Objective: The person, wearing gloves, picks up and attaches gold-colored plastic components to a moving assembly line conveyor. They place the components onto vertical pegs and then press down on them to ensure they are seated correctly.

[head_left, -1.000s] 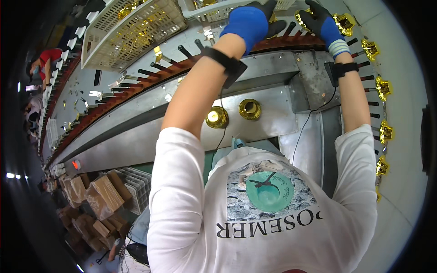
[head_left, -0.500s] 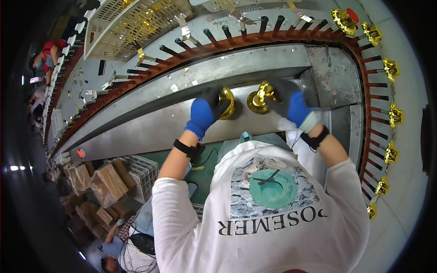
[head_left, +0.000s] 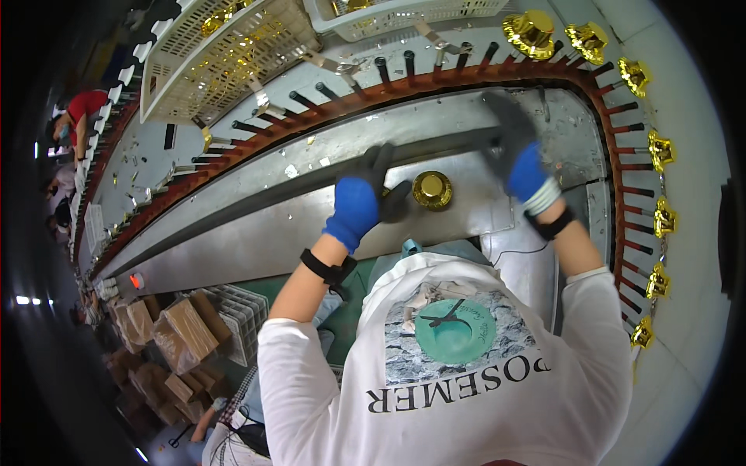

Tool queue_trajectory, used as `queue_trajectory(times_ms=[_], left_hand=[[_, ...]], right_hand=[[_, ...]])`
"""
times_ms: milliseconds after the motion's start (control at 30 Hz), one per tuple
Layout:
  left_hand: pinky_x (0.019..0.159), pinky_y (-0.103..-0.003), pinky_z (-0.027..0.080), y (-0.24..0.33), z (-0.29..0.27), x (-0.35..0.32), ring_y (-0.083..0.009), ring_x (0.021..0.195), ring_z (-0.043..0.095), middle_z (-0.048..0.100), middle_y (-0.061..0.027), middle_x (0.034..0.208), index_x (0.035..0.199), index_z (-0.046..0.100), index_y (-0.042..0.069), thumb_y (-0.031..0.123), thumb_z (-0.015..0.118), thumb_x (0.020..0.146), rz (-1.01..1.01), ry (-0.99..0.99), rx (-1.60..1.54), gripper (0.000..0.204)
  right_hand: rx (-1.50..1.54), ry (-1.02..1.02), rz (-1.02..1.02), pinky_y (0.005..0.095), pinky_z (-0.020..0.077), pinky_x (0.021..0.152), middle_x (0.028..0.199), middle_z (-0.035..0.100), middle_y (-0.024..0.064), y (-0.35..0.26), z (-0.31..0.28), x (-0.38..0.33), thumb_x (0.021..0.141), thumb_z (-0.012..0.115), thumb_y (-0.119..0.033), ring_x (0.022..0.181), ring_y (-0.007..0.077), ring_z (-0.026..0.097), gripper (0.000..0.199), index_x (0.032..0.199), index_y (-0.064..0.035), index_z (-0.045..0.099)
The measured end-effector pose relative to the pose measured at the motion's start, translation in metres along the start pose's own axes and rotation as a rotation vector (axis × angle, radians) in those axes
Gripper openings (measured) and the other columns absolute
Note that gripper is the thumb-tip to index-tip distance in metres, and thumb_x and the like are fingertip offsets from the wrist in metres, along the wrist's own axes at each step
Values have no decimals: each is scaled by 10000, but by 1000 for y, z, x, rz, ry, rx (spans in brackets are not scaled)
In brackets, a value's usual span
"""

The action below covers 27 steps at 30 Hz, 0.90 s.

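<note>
My left hand (head_left: 364, 193), in a blue and dark grey glove, hovers at the bench with thumb and fingers spread. A small glint of gold shows between them; what it belongs to is mostly hidden. Just right of that thumb, a shiny gold hat-shaped piece (head_left: 432, 190) with a round flat top sits on the metal bench (head_left: 303, 229). My right hand (head_left: 514, 147), gloved alike, reaches over the bench's raised back ledge near its right end. Its fingers are stretched out and apart from the thumb, somewhat blurred, with nothing seen in them.
A curved reddish-brown rail (head_left: 420, 81) with black-tipped pegs runs behind the bench and round its right side. Several gold hat-shaped pieces (head_left: 530, 35) ride on it. Pale plastic baskets (head_left: 225, 58) stand beyond. Cardboard boxes (head_left: 183, 330) and people are at left.
Both hands have come off the gold pieces they gripped. My right hand has moved right and away from me. The pieces on the rail have shifted along it, those at right moving farther back.
</note>
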<state>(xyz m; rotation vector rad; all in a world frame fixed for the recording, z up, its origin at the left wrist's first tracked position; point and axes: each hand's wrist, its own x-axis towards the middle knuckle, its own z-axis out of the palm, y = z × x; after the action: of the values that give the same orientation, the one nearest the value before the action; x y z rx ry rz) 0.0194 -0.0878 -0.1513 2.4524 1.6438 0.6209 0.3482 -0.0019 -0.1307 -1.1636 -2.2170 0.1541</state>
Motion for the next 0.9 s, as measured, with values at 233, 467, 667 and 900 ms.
queue_trajectory(times_ms=[233, 467, 667, 900], left_hand=[[644, -473, 576, 105, -73, 222, -366, 760, 727, 723, -170, 1102, 1347, 629, 76, 428, 808, 894, 385, 373, -42, 601], [785, -561, 561, 82, -36, 269, -436, 898, 718, 741, -234, 1022, 1162, 681, 100, 407, 694, 964, 225, 103, 12, 365], [652, -440, 572, 60, -86, 166, -350, 749, 728, 742, -182, 1048, 1315, 701, 75, 394, 834, 902, 268, 320, -93, 538], [705, -472, 575, -30, -21, -37, -374, 812, 733, 738, -209, 973, 1336, 701, 71, 407, 829, 895, -190, -155, -184, 570]], right_hand=[[-491, 272, 153, 440, 552, 1027, 1266, 725, 229, 155, -138, 132, 935, 786, -184, 1156, 380, 711, 461, 1352, -16, 682], [-184, 126, 301, 473, 577, 929, 1158, 738, 262, 96, -91, 126, 950, 759, -330, 1061, 400, 716, 508, 1337, -10, 685], [-144, 265, -34, 464, 574, 981, 1244, 734, 231, 47, -98, 82, 921, 778, -161, 1118, 394, 723, 424, 1314, -19, 705], [287, -231, -23, 487, 589, 876, 1167, 747, 213, -56, 10, -23, 845, 838, -233, 1004, 401, 727, 622, 1412, -63, 647]])
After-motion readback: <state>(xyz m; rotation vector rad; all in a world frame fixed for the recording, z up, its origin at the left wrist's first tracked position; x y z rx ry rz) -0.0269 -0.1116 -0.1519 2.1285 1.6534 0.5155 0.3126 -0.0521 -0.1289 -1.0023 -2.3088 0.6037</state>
